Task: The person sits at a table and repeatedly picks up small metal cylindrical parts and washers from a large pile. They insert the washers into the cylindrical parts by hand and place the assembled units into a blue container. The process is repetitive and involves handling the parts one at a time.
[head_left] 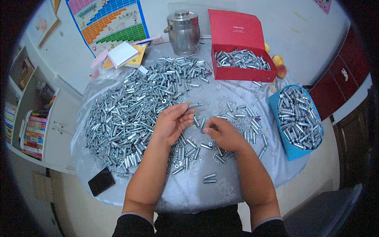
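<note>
Between the thumb and fingertips of my left hand (172, 123) is a slim metal bolt (194, 105), lying nearly level and pointing right. My right hand (223, 133) is lower and to the right, fingers curled and thumb pressed in close to the tabletop. Whatever those fingers hold, if anything, is too small and hidden to name. A large heap of silvery metal bolts and sleeves (122, 114) spreads left of and beyond my left hand. Loose washers (233, 122) and more sleeves lie scattered around my right hand.
A red open-lidded box (244, 74) of metal pieces stands at the back right. A blue bin (294, 152) full of them is at the right edge. A steel canister (183, 33) stands at the back, a black phone (101, 181) at the front left. Everything rests on a silvery tablecloth (189, 197).
</note>
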A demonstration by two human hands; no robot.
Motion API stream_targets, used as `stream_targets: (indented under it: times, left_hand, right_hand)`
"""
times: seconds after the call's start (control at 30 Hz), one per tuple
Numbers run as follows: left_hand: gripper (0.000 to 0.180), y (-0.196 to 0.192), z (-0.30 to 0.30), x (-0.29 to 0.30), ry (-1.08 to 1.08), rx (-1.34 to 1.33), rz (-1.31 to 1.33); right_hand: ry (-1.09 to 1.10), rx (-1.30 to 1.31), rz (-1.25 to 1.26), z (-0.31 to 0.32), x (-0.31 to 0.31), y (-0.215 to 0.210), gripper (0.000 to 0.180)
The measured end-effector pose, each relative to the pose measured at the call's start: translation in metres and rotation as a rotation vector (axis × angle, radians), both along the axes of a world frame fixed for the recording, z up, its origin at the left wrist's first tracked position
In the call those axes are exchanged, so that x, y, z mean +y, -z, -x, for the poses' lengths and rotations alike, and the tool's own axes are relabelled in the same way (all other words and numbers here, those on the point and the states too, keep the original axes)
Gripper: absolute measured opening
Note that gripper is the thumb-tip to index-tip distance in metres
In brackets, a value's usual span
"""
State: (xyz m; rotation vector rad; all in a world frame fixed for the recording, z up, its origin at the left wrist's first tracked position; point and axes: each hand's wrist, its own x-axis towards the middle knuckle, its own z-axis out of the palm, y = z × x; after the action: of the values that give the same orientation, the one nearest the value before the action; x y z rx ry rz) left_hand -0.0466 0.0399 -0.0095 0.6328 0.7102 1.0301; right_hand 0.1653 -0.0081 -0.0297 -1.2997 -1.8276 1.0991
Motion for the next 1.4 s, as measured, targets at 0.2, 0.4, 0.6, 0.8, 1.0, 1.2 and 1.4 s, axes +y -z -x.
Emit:
stream_targets:
  times: [0.2, 0.4, 0.6, 0.8, 1.0, 1.2, 1.4]
  left_hand:
    - [0.026, -0.005, -0.007, -0.007, 0.027, 0.029, 0.033]
    - [0.027, -0.001, -0.010, -0.009, 0.092, 0.039, 0.016]
    - [0.029, 0.003, -0.015, -0.009, 0.162, -0.013, 0.003]
    - [0.029, 0.002, -0.014, -0.011, 0.150, -0.010, 0.000]
    - [0.028, 0.005, -0.013, -0.010, 0.147, -0.015, -0.006]
    - [0.028, 0.005, -0.013, -0.009, 0.149, -0.003, -0.007]
    - [0.027, 0.004, -0.014, -0.010, 0.145, -0.008, -0.008]
  right_hand:
    - [0.060, 0.517, 0.290, -0.011, 0.000, -0.014, 0.017]
    - [0.046, 0.892, 0.404, -0.018, 0.002, -0.009, 0.020]
    - [0.017, 1.046, 0.455, -0.022, 0.003, -0.004, 0.021]
    - [0.112, 0.914, 0.371, -0.018, 0.003, -0.008, 0.018]
    - [0.163, 0.955, 0.412, -0.015, 0.000, -0.018, 0.015]
    - [0.183, 0.948, 0.364, -0.015, 0.003, -0.010, 0.013]
    - [0.285, 0.841, 0.310, -0.015, 0.004, -0.010, 0.016]
